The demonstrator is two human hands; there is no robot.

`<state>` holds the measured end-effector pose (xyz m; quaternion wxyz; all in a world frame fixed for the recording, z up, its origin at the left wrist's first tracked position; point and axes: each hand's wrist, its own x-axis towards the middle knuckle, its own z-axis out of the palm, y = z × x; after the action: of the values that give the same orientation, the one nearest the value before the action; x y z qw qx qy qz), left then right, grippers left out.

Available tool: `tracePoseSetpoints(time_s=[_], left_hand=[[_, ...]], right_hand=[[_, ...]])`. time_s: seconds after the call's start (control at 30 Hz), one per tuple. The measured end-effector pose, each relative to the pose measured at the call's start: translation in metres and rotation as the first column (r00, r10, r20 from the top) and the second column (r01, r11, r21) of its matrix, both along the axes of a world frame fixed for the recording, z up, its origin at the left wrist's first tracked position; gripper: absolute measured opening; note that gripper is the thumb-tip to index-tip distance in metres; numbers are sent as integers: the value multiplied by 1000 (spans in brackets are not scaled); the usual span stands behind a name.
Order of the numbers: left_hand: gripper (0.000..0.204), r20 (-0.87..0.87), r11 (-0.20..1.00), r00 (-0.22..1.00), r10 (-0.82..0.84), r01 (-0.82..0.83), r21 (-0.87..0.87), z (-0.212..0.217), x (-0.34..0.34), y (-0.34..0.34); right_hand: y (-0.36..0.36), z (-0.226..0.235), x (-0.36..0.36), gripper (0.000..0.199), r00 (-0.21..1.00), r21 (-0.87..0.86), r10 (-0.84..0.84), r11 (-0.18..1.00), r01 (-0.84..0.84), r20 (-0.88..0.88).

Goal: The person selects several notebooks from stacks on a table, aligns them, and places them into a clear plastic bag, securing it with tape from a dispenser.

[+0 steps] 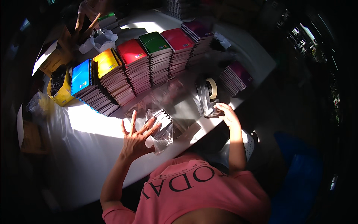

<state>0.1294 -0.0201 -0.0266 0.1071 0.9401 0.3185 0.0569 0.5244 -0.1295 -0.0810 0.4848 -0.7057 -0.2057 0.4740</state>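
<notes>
A clear plastic bag [162, 143] lies near the table's front edge with a small block of white pages and black binding [162, 118] in it. My left hand [138, 139] is spread over the bag's left side, fingers apart. To the right stands a tape dispenser [204, 98] with a roll of tape [212, 89]. My right hand [230, 117] is at the dispenser's near end, its fingers stretched toward it. Whether a strip of tape touches those fingertips is too small to tell.
Tall notebook stacks cross the table: blue [82, 77], yellow [106, 62], red [131, 52], green [153, 42], another red [178, 39] and purple [197, 30]. A shorter purple stack [237, 77] stands right. A yellow tub [63, 98] holds black pieces. Another person's arms [88, 27] show far left.
</notes>
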Motion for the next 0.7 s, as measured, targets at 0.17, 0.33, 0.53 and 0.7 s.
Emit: tracePoseSetpoints(time_s=[0.17,0.33,0.53,0.7], left_hand=[[95,9,1000,1000,-4,4,28,1,3,0],[99,-16,999,1000,-11,12,46,-2,1,0],[108,-131,999,991,-41,42,6,3,-2,1],[108,-121,997,989,-81,79,-21,-2,-8,5]], right_hand=[[-33,-38,-1,14,871,342,-107,891,298,-479],[-46,-36,-21,15,522,-32,-55,987,156,851],[-4,39,-37,21,949,221,47,968,-120,311],[92,99,-137,72,535,129,807,520,-844,249]])
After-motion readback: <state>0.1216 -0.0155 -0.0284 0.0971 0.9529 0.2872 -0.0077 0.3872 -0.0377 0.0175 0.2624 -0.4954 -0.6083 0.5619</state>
